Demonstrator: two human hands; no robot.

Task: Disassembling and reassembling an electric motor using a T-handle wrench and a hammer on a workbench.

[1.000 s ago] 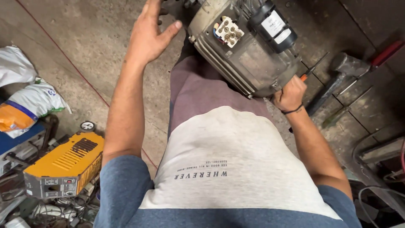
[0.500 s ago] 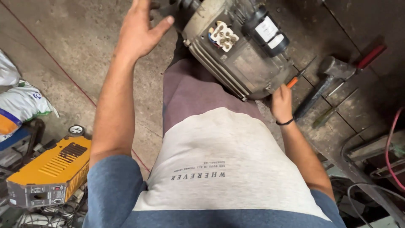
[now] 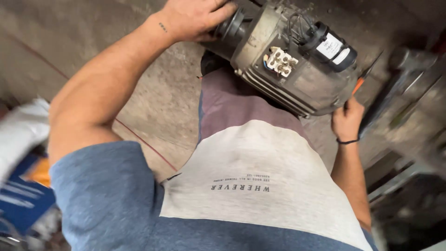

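The motor (image 3: 283, 60) is being held up in front of the torso, above the concrete floor (image 3: 93, 42), tilted so that its finned body runs down toward the right. Everything else is being placed against it.

Well to the left of the motor, at the lower left edge, a blurred white bag (image 3: 23, 135) and a blue and orange object (image 3: 21, 190) are being shown; their kind cannot be told. A thin red line (image 3: 139, 139) is being seen running across the floor between them and the motor.

At the motor's upper left end, the left hand (image 3: 193, 18) is being wrapped around the black round end piece (image 3: 230, 28), fingers curled closed on it. On the motor's upper face, a pale terminal block (image 3: 278, 60) with small wires is being exposed, and just right of it a black cylinder (image 3: 327, 46) with a white label is being carried on the housing.

Below the motor, a shirt (image 3: 251, 186) in grey, purple and blue is being seen filling the middle of the view.

At the motor's lower right corner, the right hand (image 3: 347, 122) is being pressed against the housing's edge while an orange-handled tool (image 3: 358, 84) is being gripped in it; a black band is being worn at the wrist. Just right of the motor, a blurred hammer (image 3: 395, 88) is being shown lying on the floor.
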